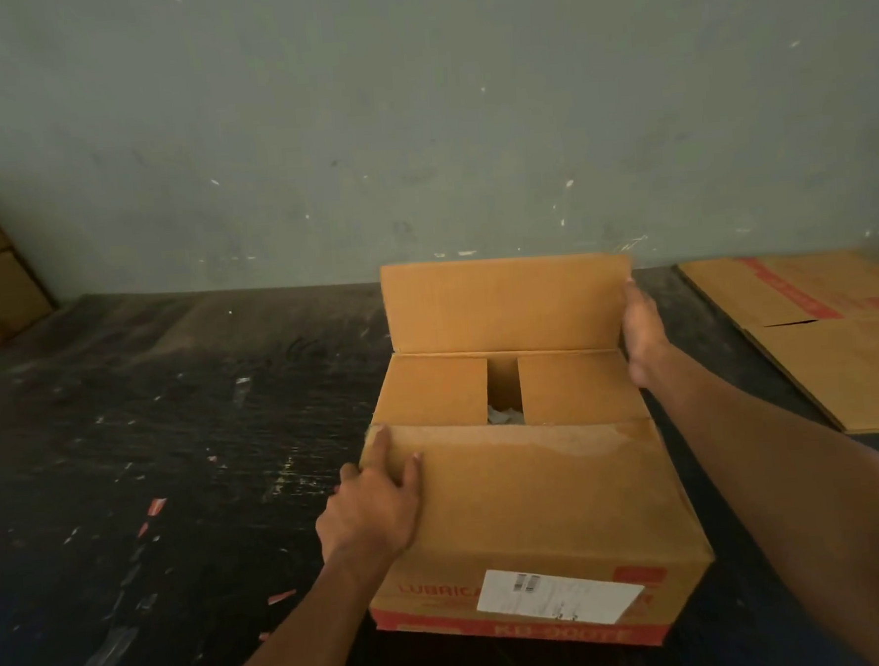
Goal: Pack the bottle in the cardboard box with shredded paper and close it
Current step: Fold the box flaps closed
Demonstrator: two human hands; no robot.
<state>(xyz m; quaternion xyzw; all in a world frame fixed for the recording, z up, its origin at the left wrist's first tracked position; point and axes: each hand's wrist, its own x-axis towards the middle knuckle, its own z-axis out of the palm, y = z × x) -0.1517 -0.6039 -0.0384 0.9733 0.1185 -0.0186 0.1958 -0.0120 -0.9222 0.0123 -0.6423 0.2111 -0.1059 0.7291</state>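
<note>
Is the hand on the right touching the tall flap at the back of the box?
Touching. The head view shows the right hand lying flat against the right edge of the upright back flap.

Both my arms reach forward; left hand [373, 506] lies flat, fingers spread; right hand [642, 330] stretches further out, fingers straight.
</note>
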